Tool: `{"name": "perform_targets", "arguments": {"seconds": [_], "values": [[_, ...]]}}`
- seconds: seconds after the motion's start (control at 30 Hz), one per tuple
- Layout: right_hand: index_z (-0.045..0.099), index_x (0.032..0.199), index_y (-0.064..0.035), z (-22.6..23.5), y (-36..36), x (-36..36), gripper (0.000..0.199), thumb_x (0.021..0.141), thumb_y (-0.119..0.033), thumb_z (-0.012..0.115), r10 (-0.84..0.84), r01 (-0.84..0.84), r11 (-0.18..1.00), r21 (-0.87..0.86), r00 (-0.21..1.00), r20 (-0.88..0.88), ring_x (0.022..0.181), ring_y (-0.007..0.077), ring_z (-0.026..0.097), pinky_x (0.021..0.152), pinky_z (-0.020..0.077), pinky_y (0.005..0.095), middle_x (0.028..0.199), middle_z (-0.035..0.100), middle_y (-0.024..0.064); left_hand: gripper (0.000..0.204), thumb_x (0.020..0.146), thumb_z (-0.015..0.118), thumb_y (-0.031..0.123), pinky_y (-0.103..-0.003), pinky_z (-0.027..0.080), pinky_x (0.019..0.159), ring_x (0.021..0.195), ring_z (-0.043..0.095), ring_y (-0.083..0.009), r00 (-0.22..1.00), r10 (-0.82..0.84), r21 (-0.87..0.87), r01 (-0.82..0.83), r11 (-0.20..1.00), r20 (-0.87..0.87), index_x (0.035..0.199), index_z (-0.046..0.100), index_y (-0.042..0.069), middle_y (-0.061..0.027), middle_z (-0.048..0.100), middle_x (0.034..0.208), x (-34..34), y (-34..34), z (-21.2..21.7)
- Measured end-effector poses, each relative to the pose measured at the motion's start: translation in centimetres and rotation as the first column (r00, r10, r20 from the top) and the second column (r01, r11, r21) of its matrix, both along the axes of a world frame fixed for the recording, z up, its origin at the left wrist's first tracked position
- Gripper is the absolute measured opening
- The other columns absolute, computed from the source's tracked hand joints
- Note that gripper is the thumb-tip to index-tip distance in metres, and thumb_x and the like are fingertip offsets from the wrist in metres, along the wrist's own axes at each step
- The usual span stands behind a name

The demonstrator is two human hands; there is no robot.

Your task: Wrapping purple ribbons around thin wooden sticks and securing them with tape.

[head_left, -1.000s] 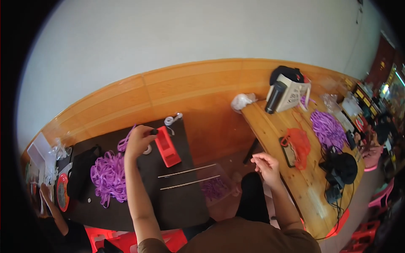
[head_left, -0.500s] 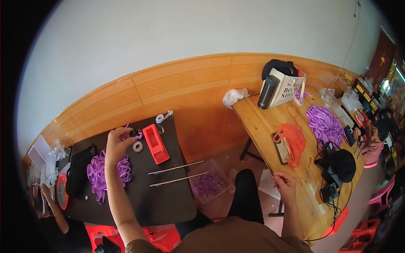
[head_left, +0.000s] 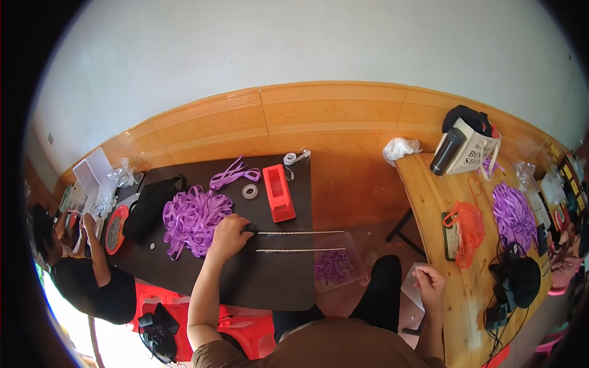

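My left hand [head_left: 230, 237] is low over the dark table [head_left: 239, 282], its fingers closed around a small black object [head_left: 250, 229] mostly hidden by them. Just right of it, two thin pale rods [head_left: 300, 232] lie parallel and jut past the table's right edge. A heap of purple ribbon [head_left: 195, 219] sits left of this hand, with a smaller bundle of purple ribbon [head_left: 235, 174] behind. A white tape roll [head_left: 250, 191] and a red tape dispenser [head_left: 280, 195] lie beyond. By the wooden table's near-left edge, my right hand [head_left: 431, 284] hangs with fingers curled together; any contents are hidden.
Under the rod ends, a clear bin [head_left: 353, 245] holds purple scraps. The wooden table [head_left: 423, 190] carries a tumbler [head_left: 448, 151], a tote bag, an orange plastic bag [head_left: 467, 230], more ribbon and black cables. A person [head_left: 92, 285] works at far left. Red stools [head_left: 248, 328] stand nearby.
My left hand has come back toward me from behind the ribbon heap to the rods' left ends. The small purple bundle now lies uncovered on the table. The view has swung left.
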State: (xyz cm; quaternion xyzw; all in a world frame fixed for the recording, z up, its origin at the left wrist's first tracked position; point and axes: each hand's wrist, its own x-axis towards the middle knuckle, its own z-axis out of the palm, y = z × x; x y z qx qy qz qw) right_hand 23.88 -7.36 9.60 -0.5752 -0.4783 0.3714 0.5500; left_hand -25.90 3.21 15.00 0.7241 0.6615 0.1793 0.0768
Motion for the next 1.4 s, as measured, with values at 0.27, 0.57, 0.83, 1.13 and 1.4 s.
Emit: {"name": "perform_targets", "arguments": {"seconds": [0.27,0.57,0.83,1.13,1.4], "values": [[0.066,0.095,0.0001,0.0,-0.3,-0.5,0.009,0.089,-0.001,0.060,0.008,-0.011,0.999,0.043,0.997,0.075,0.059,0.0060,0.054,0.054,0.0424,0.0188,0.079,0.062,0.0028,0.039,0.070,0.076,0.022,-0.043,0.047,0.084,0.099,0.057,-0.0357,0.982,-0.167,0.085,0.174,0.981,-0.087,0.102,0.067,0.002,-0.0169,0.061,0.099,-2.2,3.9,0.3],[0.067,0.095,0.0015,0.1,-0.2,-1.5,0.010,0.088,0.001,0.060,0.055,-0.060,0.997,0.051,0.994,0.091,0.061,0.0068,0.056,0.055,0.0450,0.0192,0.079,0.063,0.0046,0.039,0.070,0.074,0.017,-0.043,0.046,0.086,0.098,0.058,-0.0374,0.990,-0.130,0.091,0.134,0.987,-0.048,0.105,0.066,0.002,-0.0205,0.063,0.098,-3.5,13.2,-3.6],[0.066,0.095,0.0017,0.1,0.3,-2.7,0.011,0.088,0.002,0.059,0.101,-0.106,0.992,0.063,0.992,0.074,0.062,0.0072,0.056,0.054,0.0458,0.0189,0.081,0.063,0.0059,0.053,0.079,0.070,0.006,-0.036,0.047,0.082,0.094,0.059,-0.0277,0.836,-0.140,0.136,0.079,0.988,0.531,0.128,0.053,0.001,-0.0139,0.062,0.099,-3.0,8.7,-1.3],[0.065,0.098,0.0039,3.1,4.5,-10.8,0.011,0.088,0.003,0.060,0.449,-0.454,0.862,0.224,0.890,0.075,0.064,0.0083,0.058,0.055,0.0463,0.0190,0.085,0.062,0.0075,0.058,0.095,0.052,0.044,-0.031,0.043,0.072,0.082,0.056,-0.0221,-0.502,-0.102,0.183,0.116,0.976,0.859,0.128,0.048,-0.003,-0.0133,0.059,0.095,4.0,-4.8,1.5],[0.062,0.105,-0.0004,8.5,7.2,-23.9,0.025,0.082,0.007,0.063,0.711,-0.762,0.515,0.393,0.636,0.301,0.070,0.0087,0.056,0.056,0.0449,0.0212,0.104,0.058,0.0097,0.049,0.094,0.055,0.040,-0.039,0.049,0.088,0.099,0.061,-0.0269,-0.768,-0.007,0.159,0.124,0.979,0.640,0.121,0.052,-0.001,-0.0177,0.062,0.109,6.5,-8.8,-2.1]]}}
